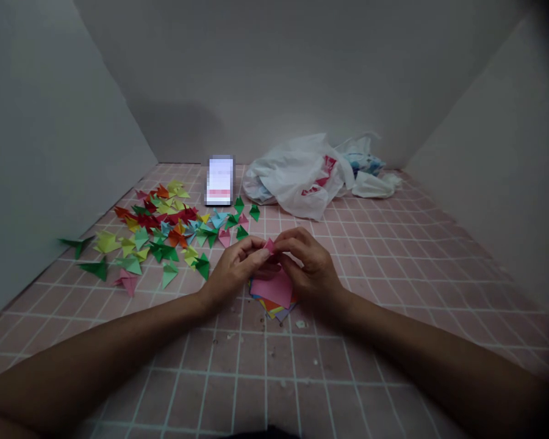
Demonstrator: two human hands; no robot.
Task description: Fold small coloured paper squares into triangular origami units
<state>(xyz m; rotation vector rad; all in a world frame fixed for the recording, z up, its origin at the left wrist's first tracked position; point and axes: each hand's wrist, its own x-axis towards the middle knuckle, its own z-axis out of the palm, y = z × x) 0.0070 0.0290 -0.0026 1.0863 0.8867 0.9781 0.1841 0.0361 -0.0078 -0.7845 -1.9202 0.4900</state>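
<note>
Between my fingertips is a small folded piece of pink paper (269, 246), partly hidden by the fingers. My left hand (238, 263) pinches it from the left, thumb on top. From the right, my right hand (312, 265) closes its fingers and thumb on the same paper. Just below both hands lies a stack of coloured paper squares (274, 288), pink on top, with orange, yellow and purple corners showing underneath. To the left of my left hand spreads a pile of folded paper cranes (165, 249) in green, yellow, red, orange, blue and pink.
A phone (219, 180) with a lit, blurred screen stands at the back. Right of it lies a crumpled white plastic bag (297, 174), with another bag (366, 164) behind. White walls (274, 79) enclose the pink tiled-pattern surface (416, 292). Small scraps (301, 325) lie near the stack.
</note>
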